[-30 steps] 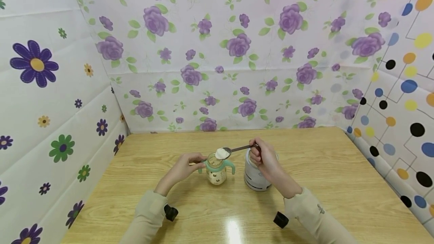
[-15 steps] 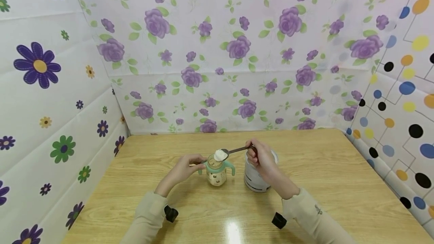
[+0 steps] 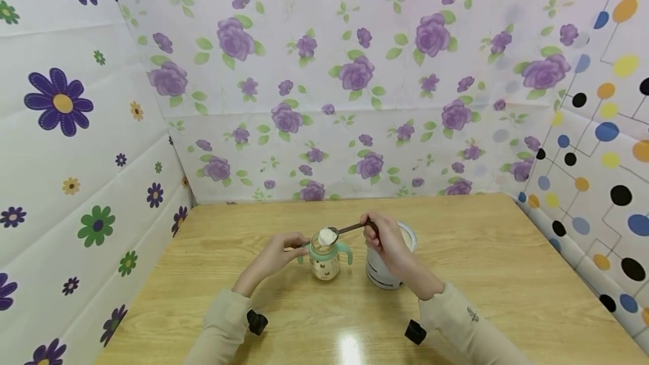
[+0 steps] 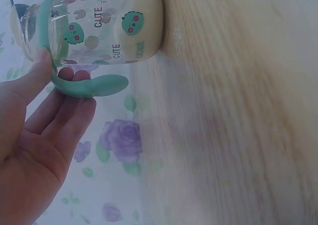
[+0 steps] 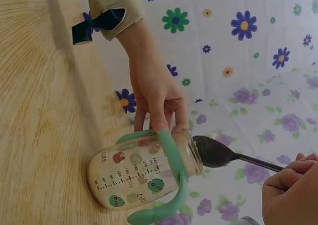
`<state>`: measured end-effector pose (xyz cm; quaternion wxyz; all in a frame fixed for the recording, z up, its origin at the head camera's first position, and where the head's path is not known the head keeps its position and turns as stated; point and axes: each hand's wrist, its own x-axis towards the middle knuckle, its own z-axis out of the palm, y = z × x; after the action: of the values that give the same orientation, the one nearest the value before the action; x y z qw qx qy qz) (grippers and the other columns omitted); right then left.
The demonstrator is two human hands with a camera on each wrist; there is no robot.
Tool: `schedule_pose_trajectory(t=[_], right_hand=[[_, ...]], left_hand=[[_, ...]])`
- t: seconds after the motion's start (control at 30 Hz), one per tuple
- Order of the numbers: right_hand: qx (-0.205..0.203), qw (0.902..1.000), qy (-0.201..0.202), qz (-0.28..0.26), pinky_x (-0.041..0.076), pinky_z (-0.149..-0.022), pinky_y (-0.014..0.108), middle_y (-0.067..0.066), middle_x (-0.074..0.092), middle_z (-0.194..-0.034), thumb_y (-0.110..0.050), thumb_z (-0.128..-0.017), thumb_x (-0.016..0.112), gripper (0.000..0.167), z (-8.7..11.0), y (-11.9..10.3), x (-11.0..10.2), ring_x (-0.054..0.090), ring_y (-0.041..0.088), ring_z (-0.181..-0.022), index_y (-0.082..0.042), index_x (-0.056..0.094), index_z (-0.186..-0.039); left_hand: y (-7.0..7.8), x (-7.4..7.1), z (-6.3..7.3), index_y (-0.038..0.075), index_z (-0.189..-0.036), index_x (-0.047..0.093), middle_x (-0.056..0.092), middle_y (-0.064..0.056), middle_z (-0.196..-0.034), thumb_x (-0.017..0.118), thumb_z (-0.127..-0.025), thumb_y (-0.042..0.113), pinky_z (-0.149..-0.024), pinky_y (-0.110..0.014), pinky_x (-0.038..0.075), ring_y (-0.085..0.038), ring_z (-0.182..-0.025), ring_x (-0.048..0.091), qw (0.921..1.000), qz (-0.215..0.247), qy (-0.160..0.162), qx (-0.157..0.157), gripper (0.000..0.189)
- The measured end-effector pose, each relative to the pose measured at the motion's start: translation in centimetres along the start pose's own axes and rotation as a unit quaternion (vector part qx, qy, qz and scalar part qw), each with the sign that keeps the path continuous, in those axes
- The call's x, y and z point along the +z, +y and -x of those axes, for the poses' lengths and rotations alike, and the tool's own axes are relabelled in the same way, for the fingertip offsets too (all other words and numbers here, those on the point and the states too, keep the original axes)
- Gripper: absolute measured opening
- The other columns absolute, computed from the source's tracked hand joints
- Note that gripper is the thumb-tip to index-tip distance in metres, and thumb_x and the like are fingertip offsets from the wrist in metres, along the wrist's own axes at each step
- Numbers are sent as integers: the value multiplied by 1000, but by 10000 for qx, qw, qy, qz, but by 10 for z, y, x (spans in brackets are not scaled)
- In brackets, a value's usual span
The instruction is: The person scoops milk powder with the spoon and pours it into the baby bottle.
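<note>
- At the far left, a white cloth with purple, green and yellow daisies (image 3: 96, 227) hangs beside the wood-grained surface (image 3: 456, 252).
- Next comes the left hand (image 3: 279, 252), thumb and fingers closed round one side handle of the bottle; a beige sleeve (image 3: 223, 320) covers the forearm.
- Near the middle, the clear, rounded bottle with a mint-green two-handled collar (image 3: 324, 266) stands upright and uncapped on the surface, cream-coloured contents low inside.
- Over its mouth sits the bowl of a dark, long-handled spoon (image 3: 350, 228), heaped with white powder (image 3: 327, 236); I cannot tell whether it touches the rim.
- Further right, the right hand (image 3: 387, 244) has curled fingers gripping the spoon's handle.
- Partly behind that hand, a white cylindrical can (image 3: 380, 275) stands open-topped.
- Rightmost, a white cloth with coloured dots (image 3: 583, 201) hangs.
</note>
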<state>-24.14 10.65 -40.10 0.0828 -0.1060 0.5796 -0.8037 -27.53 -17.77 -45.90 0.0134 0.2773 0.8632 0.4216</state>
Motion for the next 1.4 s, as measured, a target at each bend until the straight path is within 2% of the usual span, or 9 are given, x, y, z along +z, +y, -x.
schedule_pose_trajectory(t=[0.33, 0.5, 0.73, 0.93, 1.1, 1.17, 1.33, 1.4], right_hand=[[-235, 9982, -391, 377, 29, -46, 15, -6, 44, -63, -31, -106, 39, 31, 1, 4, 1, 36, 2, -49, -7, 56, -94], [-281, 9967, -495, 573, 31, -47, 15, -5, 46, -65, -37, -103, 45, 34, 3, 7, 3, 37, 3, -51, -6, 59, -97], [-444, 9911, -759, 997, 30, -49, 17, -4, 46, -67, -36, -104, 44, 38, 3, 10, 5, 35, 5, -53, -2, 60, -102], [-520, 9861, -893, 1302, 28, -45, 19, -4, 46, -66, -37, -104, 45, 44, 3, 13, 5, 34, 5, -51, 3, 62, -106], [-703, 9785, -1061, 1624, 27, -44, 20, -3, 47, -67, -34, -105, 43, 47, 5, 11, 6, 33, 5, -50, 8, 61, -112], [-809, 9741, -1184, 1746, 27, -43, 22, -2, 47, -68, -32, -105, 41, 46, 6, 10, 6, 32, 6, -50, 9, 61, -114], [-1009, 9636, -1416, 2029, 28, -43, 28, 3, 50, -70, -28, -106, 40, 45, 6, 12, 6, 34, 7, -51, 10, 61, -116], [-1065, 9607, -1446, 2118, 29, -42, 26, 6, 50, -70, -27, -106, 40, 44, 6, 13, 6, 35, 6, -51, 11, 61, -115]], left_hand=[[5, -1, 1, 14, -114, 70, 70, -4, -112, 66, -92, 19, -90, -36, 56, -19, -101, 66, 9999, -42, 4, -98, 23], [3, 0, 2, 15, -113, 70, 70, -3, -112, 66, -92, 19, -91, -37, 56, -18, -100, 66, 9999, -72, 35, -64, 22], [1, 1, 1, 11, -113, 70, 70, -6, -111, 66, -92, 17, -88, -39, 57, -19, -98, 67, 9999, -80, 111, 101, 23], [2, 0, 0, 12, -114, 70, 70, -7, -113, 66, -92, 17, -90, -43, 55, -22, -101, 66, 10000, 42, 15, -85, 23], [2, 1, -1, 8, -114, 69, 70, -11, -112, 64, -93, 14, -92, -45, 54, -27, -101, 66, 10000, 40, 38, 22, 23], [9, 0, 0, 4, -114, 69, 70, -13, -110, 64, -92, 10, -92, -46, 54, -29, -100, 66, 10000, -12, 84, 31, 23], [7, 0, 0, 8, -112, 70, 70, -10, -111, 65, -92, 15, -91, -42, 55, -26, -99, 67, 10000, -34, 78, 29, 22], [-1, 1, -1, 12, -113, 70, 70, -8, -112, 65, -92, 19, -91, -39, 55, -22, -100, 67, 10000, -7, 63, 33, 23]])
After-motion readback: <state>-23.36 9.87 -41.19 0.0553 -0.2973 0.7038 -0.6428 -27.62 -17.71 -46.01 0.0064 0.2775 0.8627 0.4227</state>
